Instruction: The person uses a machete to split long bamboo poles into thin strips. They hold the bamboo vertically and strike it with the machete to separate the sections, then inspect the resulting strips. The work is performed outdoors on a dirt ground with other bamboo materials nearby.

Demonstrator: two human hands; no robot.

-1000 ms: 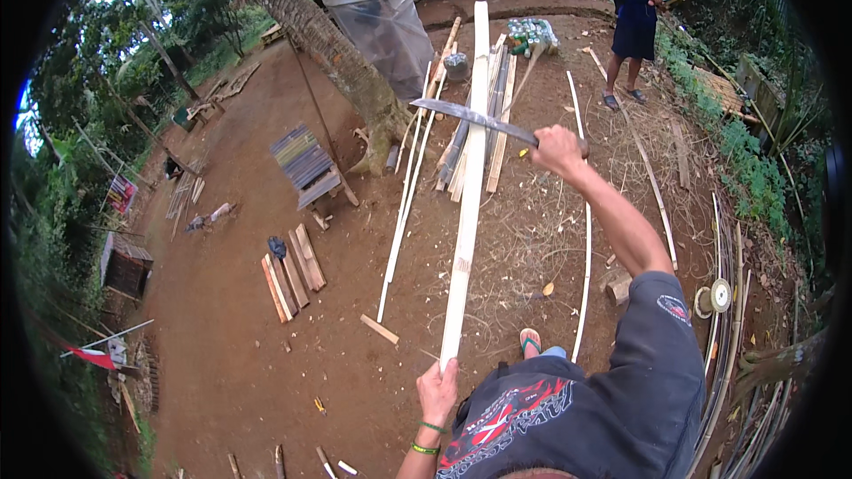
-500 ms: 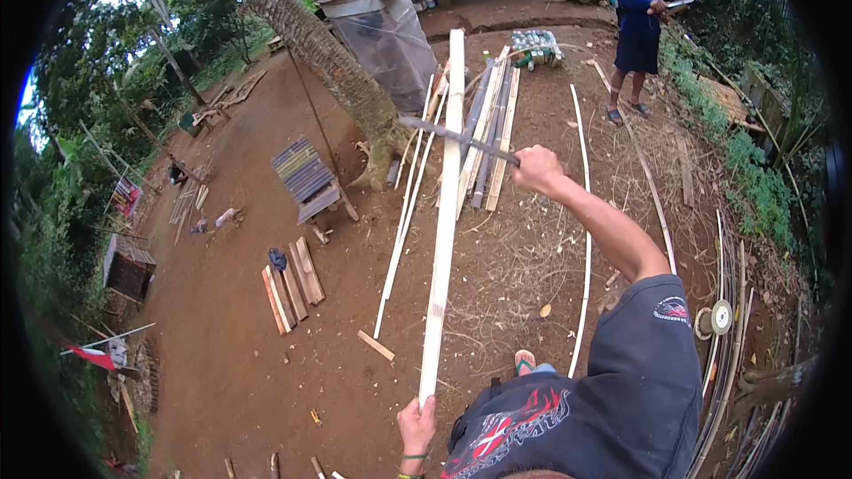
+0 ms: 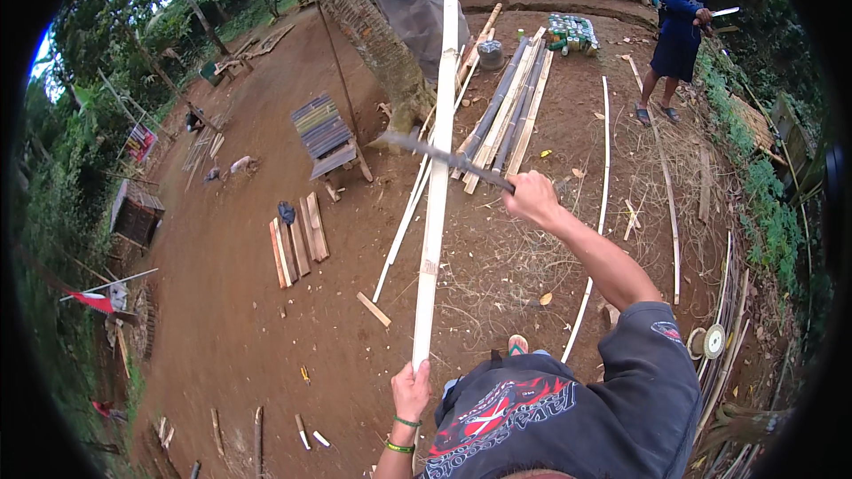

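My left hand grips the near end of a long pale bamboo strip, which stretches away from me over the dirt ground. A long dark blade is gripped by my right hand at its handle. The blade lies across the strip about halfway along it, pointing left. My right arm is stretched out forward.
A pile of bamboo slats lies beyond the strip beside a palm trunk. Short planks and a small wooden stool sit to the left. Another person in blue stands at the far right. Thin slats lie on the right.
The strip has swung left and stands steeper in view. My right hand has brought the blade down and closer, across the strip. My left hand has dropped lower in the picture.
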